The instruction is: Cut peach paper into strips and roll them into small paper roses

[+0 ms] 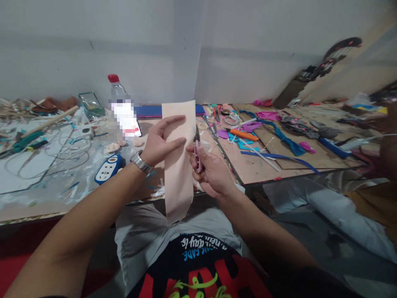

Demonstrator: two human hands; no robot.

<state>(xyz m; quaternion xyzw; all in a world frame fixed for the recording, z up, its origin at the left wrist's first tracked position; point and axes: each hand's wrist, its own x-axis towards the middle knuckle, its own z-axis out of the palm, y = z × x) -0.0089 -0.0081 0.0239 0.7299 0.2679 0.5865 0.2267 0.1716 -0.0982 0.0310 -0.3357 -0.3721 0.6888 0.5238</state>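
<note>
The peach strip (179, 178) runs lengthwise from the lap (136, 236) past the table (245, 178) edge, left thumb and forefinger (173, 120) spread wide across it, right hand (214, 171) gripping scissors (198, 159) pointed forward.

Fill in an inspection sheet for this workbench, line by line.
Surface: table stained, scattered with scraps.
Job's things: pale strip upright, its lower end over the lap; pink-handled scissors at its right edge.
Clutter: red-capped bottle, lit phone, blue-and-white socket block, orange tool, long blue ribbon.
Grip: left hand has thumb and finger across the strip; right hand holds the scissors.
Cables: white cable loosely looped, left side.
Surroundings: plain wall behind; another person's leg at right.
</note>
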